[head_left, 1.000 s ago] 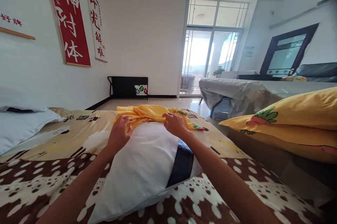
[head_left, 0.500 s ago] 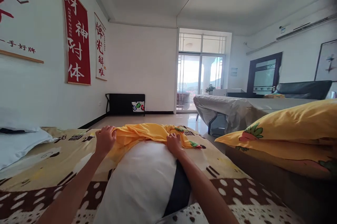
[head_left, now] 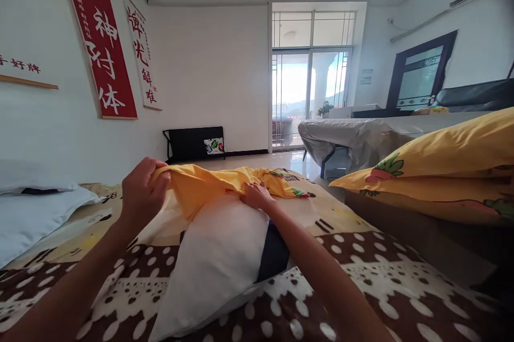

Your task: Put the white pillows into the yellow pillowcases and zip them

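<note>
Your left hand [head_left: 140, 192] clamps yellow cover [head_left: 204, 182] beyond white pillow [head_left: 220, 261]; right hand [head_left: 259, 196], can't tell grip; stretch cover evenly.

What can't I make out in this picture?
All in the head view:
Far end of the white pillow: covered by the yellow cloth.
Right ends of the yellow pillows: cut off by the right edge.
Wall notice: print too small.
</note>
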{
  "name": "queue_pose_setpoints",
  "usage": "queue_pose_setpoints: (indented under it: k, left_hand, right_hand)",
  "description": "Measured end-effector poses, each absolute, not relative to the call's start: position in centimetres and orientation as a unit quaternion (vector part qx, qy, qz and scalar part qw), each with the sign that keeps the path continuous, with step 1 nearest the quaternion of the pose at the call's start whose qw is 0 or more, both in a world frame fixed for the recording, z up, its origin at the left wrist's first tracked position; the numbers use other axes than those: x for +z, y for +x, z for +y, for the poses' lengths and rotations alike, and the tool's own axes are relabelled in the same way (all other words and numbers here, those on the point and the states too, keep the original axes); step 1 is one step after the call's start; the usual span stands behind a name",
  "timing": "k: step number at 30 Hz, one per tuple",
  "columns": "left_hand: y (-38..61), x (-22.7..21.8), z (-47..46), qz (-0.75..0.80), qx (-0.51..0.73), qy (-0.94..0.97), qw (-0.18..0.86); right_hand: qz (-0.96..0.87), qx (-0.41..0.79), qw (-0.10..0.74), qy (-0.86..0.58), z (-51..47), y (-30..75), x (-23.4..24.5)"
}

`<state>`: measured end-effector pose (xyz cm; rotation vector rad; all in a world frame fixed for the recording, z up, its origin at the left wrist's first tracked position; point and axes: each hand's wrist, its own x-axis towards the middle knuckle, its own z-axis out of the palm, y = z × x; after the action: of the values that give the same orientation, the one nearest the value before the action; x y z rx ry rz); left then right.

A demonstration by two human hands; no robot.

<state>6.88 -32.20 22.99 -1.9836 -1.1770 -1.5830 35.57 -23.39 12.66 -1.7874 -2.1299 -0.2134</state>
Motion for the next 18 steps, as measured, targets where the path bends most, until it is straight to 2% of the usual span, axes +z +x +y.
queue_pose_setpoints:
  k: [6,10,12,14,16,18]
  left_hand:
    - [4.2,17.0,-35.4,-0.39,-0.455,-0.799,-0.051]
    - [1.6,12.1,-35.4,-0.409,-0.315,-0.848,-0.12]
    - [1.2,9.9,-35.4,-0.416,-0.239,-0.868,-0.126]
    - [1.2,8.2,-35.3,-0.451,-0.164,-0.871,-0.104]
    - [1.2,7.2,-35.4,-0.477,-0.119,-0.869,-0.061]
    - [0.8,7.2,-35.6,-0.457,-0.145,-0.877,-0.006]
  right_hand:
    - [-0.726,-0.093,0.254,-0.633,-25.0,36.5,14.3]
    - [-0.682,-0.083,0.343,-0.641,-28.0,38.9,16.2]
    - [-0.689,-0.039,0.398,-0.605,-30.6,39.4,16.5]
    - [-0.724,-0.01,0.418,-0.548,-33.9,39.5,16.2]
    - [-0.776,-0.059,0.384,-0.498,-37.6,39.3,15.7]
    - [-0.805,-0.172,0.335,-0.458,-41.1,39.2,15.2]
